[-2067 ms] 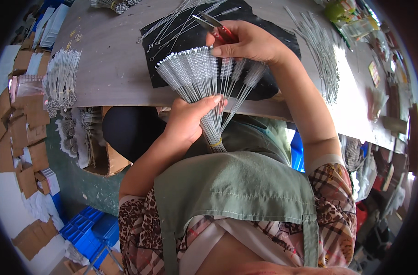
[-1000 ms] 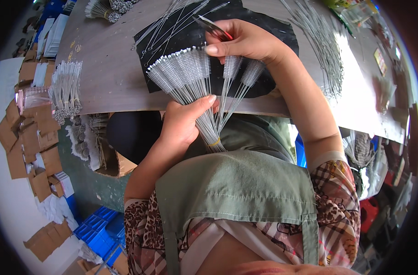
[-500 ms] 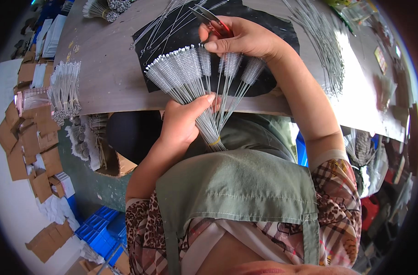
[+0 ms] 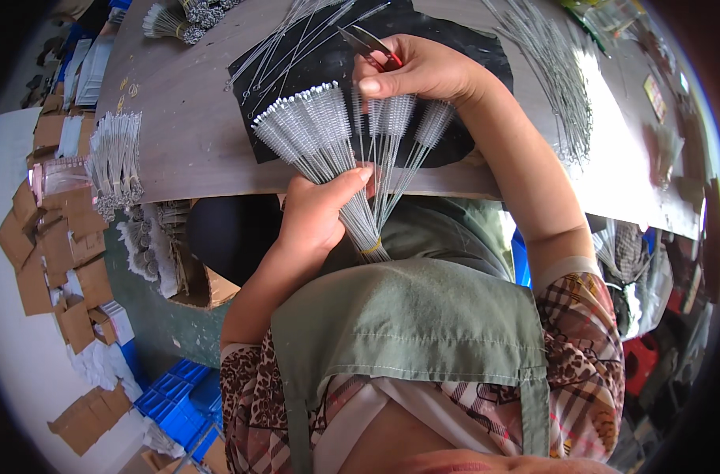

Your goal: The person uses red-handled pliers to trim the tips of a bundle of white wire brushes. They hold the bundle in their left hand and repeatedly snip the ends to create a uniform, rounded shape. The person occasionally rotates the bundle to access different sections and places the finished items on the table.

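Note:
A fanned bundle of thin tube brushes point(image 4: 306, 118), with twisted wire stems and pale bristle heads, leans over the table's near edge. My left hand point(image 4: 316, 207) is closed round the stems. A yellow band point(image 4: 372, 247) ties them near my apron. My right hand point(image 4: 431, 71) is closed on red-handled scissors point(image 4: 369, 47), whose blades point up to the left, apart at the tips. The thumb and fingers of that hand also touch the brush heads, apparently pinching one brush at its top. The heads stand split into separate groups there.
A black sheet point(image 4: 447, 35) lies under the work, with loose brush wires point(image 4: 289, 43) on it. More wires point(image 4: 553, 79) lie at right, and bundles point(image 4: 117, 158) at left. Below the table's left edge stands a cardboard box point(image 4: 219, 288); blue crates point(image 4: 174, 399) sit on the floor.
My right hand has moved slightly right, along with a brush separated from the left group. The scissor blades have spread further apart. My left hand keeps its hold.

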### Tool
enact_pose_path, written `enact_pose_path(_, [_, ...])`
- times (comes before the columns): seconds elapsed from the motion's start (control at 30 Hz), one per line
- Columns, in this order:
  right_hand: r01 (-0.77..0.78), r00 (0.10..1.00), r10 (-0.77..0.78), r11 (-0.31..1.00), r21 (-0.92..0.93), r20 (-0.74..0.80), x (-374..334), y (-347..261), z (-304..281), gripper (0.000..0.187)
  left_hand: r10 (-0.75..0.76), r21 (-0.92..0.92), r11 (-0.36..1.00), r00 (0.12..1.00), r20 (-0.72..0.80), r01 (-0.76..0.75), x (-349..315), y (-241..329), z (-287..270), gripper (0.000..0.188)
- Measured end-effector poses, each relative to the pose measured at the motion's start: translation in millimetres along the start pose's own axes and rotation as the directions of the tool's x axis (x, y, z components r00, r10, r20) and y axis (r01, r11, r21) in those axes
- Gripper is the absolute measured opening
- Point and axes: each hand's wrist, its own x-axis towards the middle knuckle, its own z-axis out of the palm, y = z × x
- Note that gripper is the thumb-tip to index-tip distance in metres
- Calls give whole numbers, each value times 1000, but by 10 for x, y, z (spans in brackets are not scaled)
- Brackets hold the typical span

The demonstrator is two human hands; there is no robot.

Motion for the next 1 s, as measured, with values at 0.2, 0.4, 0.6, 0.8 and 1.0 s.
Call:
enact_pose_path(0.2, [-50, 980, 20, 988, 148, 197, -12, -78, -36, 26, -2, 10, 1000, 998, 59, 2, 8, -18, -9, 25])
enact_pose_path(0.4, [27, 999, -33, 984, 177, 33, -42, -125, 89, 28, 9, -82, 997, 995, 98, -1, -8, 16, -7, 25])
enact_pose_path(0.6, [20, 995, -39, 980, 196, 94, -22, -99, 54, 25, -13, -52, 998, 998, 61, 17, 10, 20, 35, 24])
enact_pose_path(0.8, [41, 997, -52, 984, 175, 56, -6, -28, 32, 25, -34, -66, 997, 998, 49, 37, 25, 21, 34, 26])
enact_pose_path(1.0, [-10, 999, 0, 980, 197, 49, -11, -101, 41, 26, -21, -50, 998, 999, 25, 22, 35, 12, 26, 26])
